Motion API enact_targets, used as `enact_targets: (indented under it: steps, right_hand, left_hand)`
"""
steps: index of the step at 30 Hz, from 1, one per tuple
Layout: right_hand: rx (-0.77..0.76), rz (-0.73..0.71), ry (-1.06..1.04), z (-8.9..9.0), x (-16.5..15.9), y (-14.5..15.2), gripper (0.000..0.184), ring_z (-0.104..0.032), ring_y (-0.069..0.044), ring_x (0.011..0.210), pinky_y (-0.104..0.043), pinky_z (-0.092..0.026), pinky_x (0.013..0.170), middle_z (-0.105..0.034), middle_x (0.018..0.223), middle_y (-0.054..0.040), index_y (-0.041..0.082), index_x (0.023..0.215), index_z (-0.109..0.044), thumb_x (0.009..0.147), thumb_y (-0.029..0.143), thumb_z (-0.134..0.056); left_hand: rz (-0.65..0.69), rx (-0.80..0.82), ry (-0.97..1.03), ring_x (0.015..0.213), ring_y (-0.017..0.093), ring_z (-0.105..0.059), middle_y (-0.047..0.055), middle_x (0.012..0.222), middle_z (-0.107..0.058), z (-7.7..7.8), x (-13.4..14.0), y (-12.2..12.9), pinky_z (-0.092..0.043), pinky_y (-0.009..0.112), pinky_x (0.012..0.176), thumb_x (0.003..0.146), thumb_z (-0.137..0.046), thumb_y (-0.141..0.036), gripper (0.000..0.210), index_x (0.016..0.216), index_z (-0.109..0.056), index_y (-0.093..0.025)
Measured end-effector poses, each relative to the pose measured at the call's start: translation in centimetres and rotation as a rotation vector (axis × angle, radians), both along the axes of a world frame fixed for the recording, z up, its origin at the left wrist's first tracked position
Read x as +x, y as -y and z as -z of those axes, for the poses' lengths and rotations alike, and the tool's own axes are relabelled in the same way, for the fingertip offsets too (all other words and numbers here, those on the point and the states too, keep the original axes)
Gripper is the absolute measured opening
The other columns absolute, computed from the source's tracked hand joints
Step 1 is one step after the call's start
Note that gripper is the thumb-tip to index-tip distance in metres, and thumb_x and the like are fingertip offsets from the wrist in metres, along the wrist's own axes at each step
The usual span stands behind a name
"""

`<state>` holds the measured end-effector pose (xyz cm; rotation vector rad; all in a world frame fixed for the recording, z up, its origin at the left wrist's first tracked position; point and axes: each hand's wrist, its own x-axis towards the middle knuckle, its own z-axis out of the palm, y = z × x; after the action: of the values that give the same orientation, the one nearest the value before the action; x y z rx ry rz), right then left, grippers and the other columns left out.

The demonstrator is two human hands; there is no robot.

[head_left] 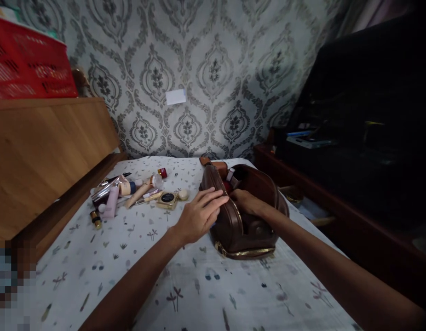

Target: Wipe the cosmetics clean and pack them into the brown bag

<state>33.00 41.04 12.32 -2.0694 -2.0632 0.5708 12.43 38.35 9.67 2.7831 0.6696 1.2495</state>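
Note:
A brown zip bag [230, 230] stands unzipped on the patterned sheet. My left hand [202, 214] lies against its left side, fingers stretched out over the zip edge; the thumb is not plain to see. Inside the opening, my right hand [247, 202] reaches down, and its fingertips are hidden. Just beyond that hand, a few cosmetics, one a pale-capped tube [230, 174], show in the bag. To the left lies a spread of make-up: a gold compact [167, 200], a round cream-coloured item [183, 195], a lilac tube [111, 202] and a small dark bottle with a gold cap [95, 219].
The white printed sheet [185, 294] covers the bed. At left rises a wooden headboard-like panel [50, 147] with a red basket [30, 59] on top. A dark wooden ledge [302, 184] runs along the right, beside a large black surface [365, 115]. Patterned wallpaper [213, 69] closes the back.

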Motion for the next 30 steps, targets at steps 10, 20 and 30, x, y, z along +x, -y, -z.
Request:
enact_targets:
  steps: [10,20,30]
  right_hand:
    - [0.79,0.029,-0.172,-1.3,-1.7,5.2,0.027,-0.059,-0.015,0.063,-0.026,-0.04,0.06,-0.065,0.07,-0.0034,0.018,0.069,-0.06,0.092,0.03,-0.054]
    - [1.348,-0.17,-0.139,2.1,-7.8,10.5,0.018,-0.064,-0.021,0.098,-0.046,-0.047,0.096,-0.068,0.103,-0.0068,0.02,0.074,-0.054,0.09,0.015,-0.063]
    - [1.084,-0.63,-0.393,8.3,-14.5,9.3,0.014,-0.061,-0.02,0.105,-0.039,-0.053,0.095,-0.069,0.096,-0.0077,0.019,0.08,-0.057,0.092,0.013,-0.054]
  left_hand:
    - [0.019,0.002,0.001,0.138,0.02,-0.048,0.008,0.142,-0.058,-0.2,-0.3,0.0,-0.045,0.04,0.114,0.103,-0.037,-0.022,0.04,0.14,-0.05,-0.023]
    - [-0.578,-0.144,-0.075,0.128,0.025,-0.055,0.014,0.142,-0.053,2.3,-6.0,-9.2,-0.048,0.041,0.107,0.097,-0.044,-0.023,0.032,0.125,-0.059,-0.017]
    - [-0.916,-0.272,-0.141,0.115,0.027,-0.06,0.015,0.124,-0.064,1.8,-11.0,-18.4,-0.048,0.038,0.097,0.094,-0.044,-0.022,0.034,0.121,-0.064,-0.017]
